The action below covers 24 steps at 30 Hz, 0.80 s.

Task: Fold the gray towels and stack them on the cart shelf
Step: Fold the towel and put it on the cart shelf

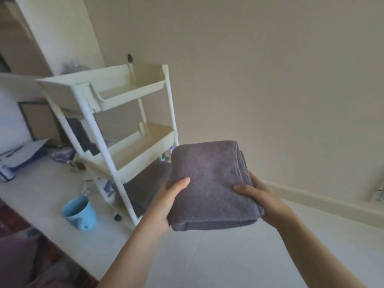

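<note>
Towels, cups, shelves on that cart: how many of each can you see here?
Gray towels: 2, a folded one held in both hands, left hand and right hand, and another on the cart's bottom level
Blue cups: 1
Cream cart shelves plainly seen: 2, top and middle
Total: 5

**Setting: Home Interior**

Domestic room. Indicators: plain cream wall (249, 69) with baseboard (324, 202) on the right; pale tiled floor (228, 256); white three-tier cart (108, 129) at left; blue mug (80, 212) beside it; scattered household clutter (20, 156) at far left.
</note>
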Each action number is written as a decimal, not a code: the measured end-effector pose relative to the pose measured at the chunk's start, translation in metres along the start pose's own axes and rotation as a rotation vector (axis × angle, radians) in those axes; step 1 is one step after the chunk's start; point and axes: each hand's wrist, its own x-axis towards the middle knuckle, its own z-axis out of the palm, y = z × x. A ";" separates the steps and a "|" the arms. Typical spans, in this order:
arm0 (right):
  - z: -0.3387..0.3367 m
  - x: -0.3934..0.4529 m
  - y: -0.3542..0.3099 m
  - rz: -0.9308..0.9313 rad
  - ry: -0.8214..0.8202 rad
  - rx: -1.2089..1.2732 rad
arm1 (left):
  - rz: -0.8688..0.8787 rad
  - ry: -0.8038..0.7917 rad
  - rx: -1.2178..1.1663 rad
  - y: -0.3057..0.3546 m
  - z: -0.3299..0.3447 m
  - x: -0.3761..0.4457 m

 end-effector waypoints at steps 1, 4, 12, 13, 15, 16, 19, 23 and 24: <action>0.004 0.011 -0.006 -0.013 -0.023 0.001 | 0.030 0.016 -0.023 0.009 -0.003 0.000; 0.023 0.055 -0.031 -0.037 -0.095 -0.025 | 0.156 0.145 -0.093 0.036 -0.020 0.011; 0.073 0.145 -0.093 -0.120 -0.319 -0.222 | 0.309 0.450 -0.321 0.078 -0.053 0.049; 0.077 0.154 -0.097 -0.131 -0.329 -0.247 | 0.316 0.480 -0.340 0.081 -0.057 0.055; 0.086 0.177 -0.102 -0.156 -0.303 -0.255 | 0.329 0.542 -0.371 0.089 -0.060 0.064; 0.088 0.183 -0.102 -0.171 -0.261 -0.244 | 0.324 0.560 -0.381 0.091 -0.057 0.066; 0.102 0.213 -0.095 -0.218 -0.148 -0.208 | 0.346 0.659 -0.375 0.102 -0.057 0.079; 0.122 0.242 -0.077 -0.289 -0.078 -0.242 | 0.373 0.804 -0.175 0.113 -0.069 0.096; 0.128 0.252 -0.074 -0.313 -0.067 -0.259 | 0.367 0.824 -0.102 0.117 -0.071 0.099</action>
